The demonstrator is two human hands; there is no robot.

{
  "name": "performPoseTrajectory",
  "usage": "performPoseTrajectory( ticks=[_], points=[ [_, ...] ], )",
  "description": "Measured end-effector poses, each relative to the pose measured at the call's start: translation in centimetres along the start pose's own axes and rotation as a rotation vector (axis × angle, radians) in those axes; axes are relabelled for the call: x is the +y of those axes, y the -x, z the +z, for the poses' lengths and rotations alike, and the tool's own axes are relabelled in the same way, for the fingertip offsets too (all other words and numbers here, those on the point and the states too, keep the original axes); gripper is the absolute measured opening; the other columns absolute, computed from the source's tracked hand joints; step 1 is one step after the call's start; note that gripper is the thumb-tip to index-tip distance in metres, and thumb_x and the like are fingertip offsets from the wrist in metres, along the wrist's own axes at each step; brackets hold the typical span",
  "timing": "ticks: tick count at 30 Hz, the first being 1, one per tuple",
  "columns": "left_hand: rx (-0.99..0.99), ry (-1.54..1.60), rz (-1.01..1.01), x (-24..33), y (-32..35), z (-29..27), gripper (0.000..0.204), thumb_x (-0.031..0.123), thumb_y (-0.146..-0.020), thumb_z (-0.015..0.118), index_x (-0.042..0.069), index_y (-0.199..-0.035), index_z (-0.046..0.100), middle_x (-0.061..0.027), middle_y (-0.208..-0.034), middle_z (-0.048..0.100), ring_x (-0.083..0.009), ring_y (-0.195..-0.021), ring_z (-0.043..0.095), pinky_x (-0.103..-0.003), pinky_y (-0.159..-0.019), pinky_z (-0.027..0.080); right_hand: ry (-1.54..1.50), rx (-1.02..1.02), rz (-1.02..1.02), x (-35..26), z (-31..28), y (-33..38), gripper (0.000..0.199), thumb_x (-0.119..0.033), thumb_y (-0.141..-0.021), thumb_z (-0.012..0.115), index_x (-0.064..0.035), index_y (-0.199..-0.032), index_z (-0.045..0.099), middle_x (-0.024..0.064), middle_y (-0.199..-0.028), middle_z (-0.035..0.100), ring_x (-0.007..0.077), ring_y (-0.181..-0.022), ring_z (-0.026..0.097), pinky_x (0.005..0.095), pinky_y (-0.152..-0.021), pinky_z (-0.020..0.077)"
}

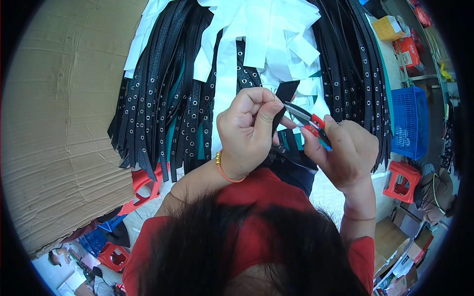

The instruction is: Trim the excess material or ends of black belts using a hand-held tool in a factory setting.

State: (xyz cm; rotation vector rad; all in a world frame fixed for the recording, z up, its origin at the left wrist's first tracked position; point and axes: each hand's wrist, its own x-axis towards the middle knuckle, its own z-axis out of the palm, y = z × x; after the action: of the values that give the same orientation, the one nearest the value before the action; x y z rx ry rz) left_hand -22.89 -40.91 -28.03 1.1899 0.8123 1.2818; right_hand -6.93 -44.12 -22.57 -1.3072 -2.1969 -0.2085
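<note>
Brown cardboard sheet (64,98) along the left, blue basket (409,123) over on the right.
Just by the basket stands a red stool (407,169); farther off, a yellow box (386,29) near a red box (408,49). Lower left there's a second red stool (105,254), lower right a brown carton (387,240).

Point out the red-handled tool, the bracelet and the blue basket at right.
Red-handled tool (316,121): head view, red handle.
Bracelet (217,158): head view, gold beads.
Blue basket (409,123): head view, its lattice wall.
</note>
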Motion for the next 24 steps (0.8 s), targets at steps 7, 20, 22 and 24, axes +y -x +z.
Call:
performPoseTrajectory(
  ticks=[7, 20, 22, 24],
  points=[
    [0.018, 0.142, -0.078, 1.1, -0.1, 0.2, 0.011, 0.006, -0.091, 0.046, -0.004, -0.094, 0.045, -0.0237, -0.095, 0.062, -0.0166, -0.065, 0.064, -0.019, -0.048, 0.048, -0.299, 0.022, 0.38, 0.8, 1.3, 2.0, 0.019, -0.015, -0.078, 0.065, -0.0007, -0.081, 0.053, 0.0041, -0.062, 0.054, 0.0116, -0.053, 0.054, 0.0239, -0.048, 0.0419],
    [-0.08, 0.411, -0.123, 0.8, -0.7, -0.9, 0.058, -0.009, -0.082, 0.035, 0.004, -0.137, 0.019, -0.027, -0.127, 0.041, -0.0364, -0.114, 0.048, -0.048, -0.09, 0.047, -1.597, -0.106, 0.996, -1.1, 3.9, 4.2, 0.031, 0.008, -0.08, 0.057, -0.0082, -0.075, 0.031, 0.023, -0.082, 0.063, 0.0234, -0.074, 0.065, 0.0313, -0.064, 0.0553],
    [-0.116, 0.429, -0.135, 1.0, -0.2, -1.1, 0.063, -0.006, -0.08, 0.036, 0.005, -0.138, 0.016, -0.026, -0.133, 0.035, -0.0345, -0.122, 0.039, -0.049, -0.094, 0.042, -1.581, -0.113, 0.978, -1.1, 3.8, 4.4, 0.031, 0.008, -0.08, 0.057, -0.0081, -0.075, 0.031, 0.0227, -0.081, 0.063, 0.0234, -0.074, 0.065, 0.031, -0.064, 0.0552],
    [-0.014, 0.31, -0.056, 0.7, 0.0, -1.0, 0.065, -0.004, -0.079, 0.037, 0.005, -0.139, 0.014, -0.0246, -0.135, 0.031, -0.0323, -0.126, 0.033, -0.048, -0.097, 0.036, -1.566, -0.081, 0.982, -1.2, 3.7, 4.5, 0.031, 0.008, -0.079, 0.057, -0.0081, -0.075, 0.032, 0.022, -0.081, 0.063, 0.0227, -0.074, 0.065, 0.0305, -0.064, 0.0548]
  ],
)
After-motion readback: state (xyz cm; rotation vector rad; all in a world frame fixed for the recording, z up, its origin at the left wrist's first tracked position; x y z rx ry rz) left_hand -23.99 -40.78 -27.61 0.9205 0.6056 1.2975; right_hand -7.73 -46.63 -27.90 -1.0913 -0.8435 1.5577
